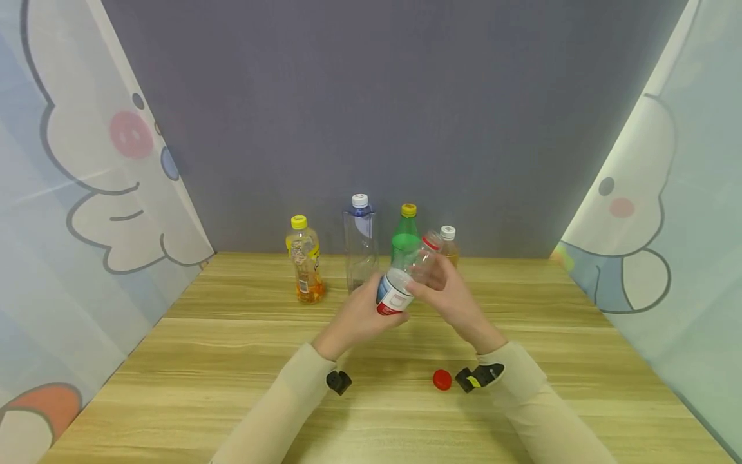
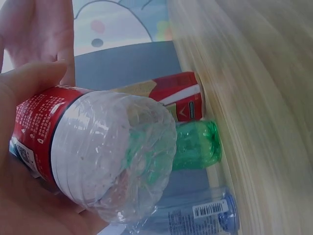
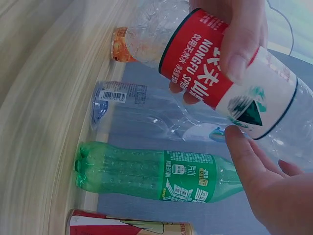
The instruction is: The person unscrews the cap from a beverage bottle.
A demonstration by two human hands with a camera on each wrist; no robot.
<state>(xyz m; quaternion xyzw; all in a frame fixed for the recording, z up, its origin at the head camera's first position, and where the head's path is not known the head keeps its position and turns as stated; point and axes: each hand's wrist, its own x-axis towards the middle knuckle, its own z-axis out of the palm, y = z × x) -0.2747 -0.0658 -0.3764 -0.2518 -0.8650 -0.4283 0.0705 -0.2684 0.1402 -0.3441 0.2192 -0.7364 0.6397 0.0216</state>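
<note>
A clear plastic water bottle with a red and white label is tilted above the table, its capless neck pointing up to the right. My left hand grips its lower part; in the left wrist view the ridged bottle base sticks out past that hand. My right hand holds it higher up, thumb in front and fingers behind. The right wrist view shows that thumb against the white part of the label. A red bottle cap lies on the table near my right wrist.
Behind my hands stand a yellow-capped bottle with orange remnants, a tall clear bottle, a green bottle and a white-capped brownish bottle. A dark panel closes the back of the wooden table; printed curtains flank it.
</note>
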